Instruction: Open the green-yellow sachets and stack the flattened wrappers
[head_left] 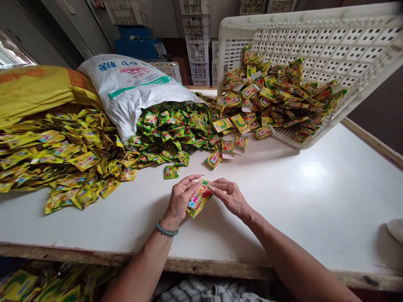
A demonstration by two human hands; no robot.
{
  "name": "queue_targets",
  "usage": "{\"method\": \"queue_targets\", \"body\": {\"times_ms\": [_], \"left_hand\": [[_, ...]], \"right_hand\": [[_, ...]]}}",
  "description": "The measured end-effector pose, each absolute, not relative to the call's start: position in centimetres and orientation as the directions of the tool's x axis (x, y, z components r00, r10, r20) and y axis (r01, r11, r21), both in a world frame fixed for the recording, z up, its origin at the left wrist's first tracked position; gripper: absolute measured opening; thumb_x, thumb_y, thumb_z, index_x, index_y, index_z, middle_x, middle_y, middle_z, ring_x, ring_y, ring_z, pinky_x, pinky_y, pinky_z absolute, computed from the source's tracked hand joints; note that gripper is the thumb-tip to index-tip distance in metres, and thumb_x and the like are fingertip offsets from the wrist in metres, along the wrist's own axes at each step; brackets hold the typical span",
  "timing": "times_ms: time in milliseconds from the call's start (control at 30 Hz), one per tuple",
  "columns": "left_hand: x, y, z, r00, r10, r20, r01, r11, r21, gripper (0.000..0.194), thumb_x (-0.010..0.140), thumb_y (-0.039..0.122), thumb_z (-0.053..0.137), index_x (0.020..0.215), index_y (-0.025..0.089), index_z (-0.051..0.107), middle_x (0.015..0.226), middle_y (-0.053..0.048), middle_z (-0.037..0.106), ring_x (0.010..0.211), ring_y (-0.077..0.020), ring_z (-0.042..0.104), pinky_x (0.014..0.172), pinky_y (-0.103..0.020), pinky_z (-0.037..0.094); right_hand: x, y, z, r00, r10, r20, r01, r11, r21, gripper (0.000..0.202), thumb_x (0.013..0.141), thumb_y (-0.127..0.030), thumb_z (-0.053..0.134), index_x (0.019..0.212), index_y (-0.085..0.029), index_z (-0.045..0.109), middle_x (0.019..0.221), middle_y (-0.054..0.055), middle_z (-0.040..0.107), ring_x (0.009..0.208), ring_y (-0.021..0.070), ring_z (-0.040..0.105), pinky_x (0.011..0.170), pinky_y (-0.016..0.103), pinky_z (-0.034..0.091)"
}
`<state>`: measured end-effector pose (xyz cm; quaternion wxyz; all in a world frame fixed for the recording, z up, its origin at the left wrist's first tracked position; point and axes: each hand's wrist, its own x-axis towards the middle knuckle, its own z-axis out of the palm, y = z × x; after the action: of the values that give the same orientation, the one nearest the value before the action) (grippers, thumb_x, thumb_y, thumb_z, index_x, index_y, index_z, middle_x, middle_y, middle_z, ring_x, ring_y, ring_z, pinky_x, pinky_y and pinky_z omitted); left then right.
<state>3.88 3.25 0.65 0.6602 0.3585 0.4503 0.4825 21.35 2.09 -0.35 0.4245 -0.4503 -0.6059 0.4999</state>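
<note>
Low over the white table, a small yellow-green candy box point(198, 202) with colourful lettering is held tilted between my hands. My left hand point(179, 200) is closed around its left side, thumb along the printed face. At the box's upper right end, the thumb and fingers of my right hand point(232, 196) pinch the edge; the fingertips partly hide that end. Just beyond my hands lies a single green packet point(171, 172). Close by, a yellow-red box point(213, 160) rests on the table near two boxes with open flaps.
Yellow packets point(72, 157) are heaped at left beside a yellow sack point(40, 90). Green packets point(170, 130) spill from a white sack point(135, 79). A tilted white crate point(321, 42) pours out many small boxes point(267, 92). The table's wooden edge point(214, 266) runs in front of me.
</note>
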Motion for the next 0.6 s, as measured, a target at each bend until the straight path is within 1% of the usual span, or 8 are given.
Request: {"method": "queue_targets", "body": {"times_ms": [133,233,300,367,433,500,533,600], "left_hand": [[4.3,3.2,0.5,0.151,0.959,-0.238,-0.316,0.275,0.908,0.057,0.061,0.037,0.085,0.107,0.016,0.058,0.072,-0.003,0.071,0.061,-0.0174,0.065,0.061,-0.027,0.051],[4.2,2.9,0.7,0.135,0.972,-0.194,-0.276,0.225,0.934,0.056,0.066,0.04,0.081,0.11,0.017,0.054,0.066,0.0,0.068,0.058,-0.0153,0.062,0.06,-0.026,0.048],[2.5,2.6,1.2,0.141,0.975,-0.171,-0.093,0.185,0.978,0.051,0.071,0.042,0.076,0.11,0.017,0.055,0.063,0.001,0.065,0.057,-0.0151,0.06,0.059,-0.025,0.045],[-1.1,1.8,2.2,0.181,0.966,-0.185,0.207,0.146,0.967,0.042,0.076,0.043,0.071,0.106,0.016,0.06,0.062,0.0,0.065,0.059,-0.0158,0.06,0.058,-0.024,0.042],[-6.4,0.2,3.7,0.23,0.935,-0.271,0.477,0.134,0.869,0.035,0.077,0.042,0.069,0.102,0.018,0.065,0.067,-0.001,0.068,0.064,-0.0176,0.062,0.058,-0.023,0.042],[-12.4,-1.8,5.3,0.192,0.902,-0.387,0.689,0.157,0.707,0.034,0.079,0.044,0.066,0.104,0.021,0.068,0.066,0.0,0.068,0.063,-0.0196,0.063,0.057,-0.024,0.041],[-15.3,-2.6,6.0,0.128,0.901,-0.415,0.772,0.172,0.612,0.036,0.077,0.044,0.067,0.105,0.022,0.07,0.063,0.0,0.068,0.061,-0.0211,0.063,0.056,-0.025,0.041],[-19.9,-3.3,7.2,-0.092,0.923,-0.374,0.876,0.254,0.411,0.045,0.066,0.045,0.072,0.104,0.021,0.072,0.068,-0.003,0.071,0.069,-0.0277,0.068,0.063,-0.029,0.047]], "right_hand": [[20.2,1.7,-0.5,-0.151,0.986,0.068,0.086,0.081,-0.993,0.039,0.091,-0.052,0.056,0.114,-0.026,0.074,0.111,0.007,0.069,0.105,0.0236,0.06,0.095,0.036,0.045],[19.3,1.2,-0.8,-0.168,0.982,0.09,0.147,0.116,-0.982,0.045,0.092,-0.053,0.054,0.127,-0.028,0.066,0.11,0.007,0.069,0.105,0.0244,0.059,0.093,0.038,0.047],[19.1,0.8,-1.1,-0.277,0.954,0.112,0.215,0.175,-0.961,0.044,0.096,-0.052,0.048,0.128,-0.028,0.066,0.11,0.008,0.069,0.106,0.0249,0.058,0.095,0.04,0.047],[19.0,0.7,-1.6,-0.373,0.918,0.136,0.261,0.245,-0.934,0.043,0.097,-0.051,0.045,0.127,-0.029,0.066,0.119,0.008,0.067,0.112,0.0254,0.056,0.1,0.042,0.045],[19.3,0.8,-2.3,-0.372,0.919,0.131,0.305,0.254,-0.918,0.046,0.095,-0.053,0.046,0.129,-0.027,0.065,0.126,0.009,0.064,0.117,0.0266,0.056,0.102,0.044,0.045],[19.6,1.2,-3.1,-0.298,0.949,0.1,0.355,0.207,-0.912,0.05,0.094,-0.056,0.047,0.127,-0.024,0.066,0.125,0.012,0.065,0.116,0.0282,0.058,0.1,0.046,0.047],[19.9,1.4,-3.5,-0.256,0.963,0.087,0.378,0.183,-0.908,0.051,0.093,-0.057,0.046,0.124,-0.022,0.068,0.123,0.013,0.065,0.115,0.029,0.059,0.099,0.046,0.048],[20.2,2.0,-4.2,-0.179,0.98,0.085,0.421,0.155,-0.894,0.052,0.092,-0.059,0.044,0.115,-0.02,0.071,0.118,0.014,0.068,0.112,0.03,0.061,0.098,0.047,0.049]]}}
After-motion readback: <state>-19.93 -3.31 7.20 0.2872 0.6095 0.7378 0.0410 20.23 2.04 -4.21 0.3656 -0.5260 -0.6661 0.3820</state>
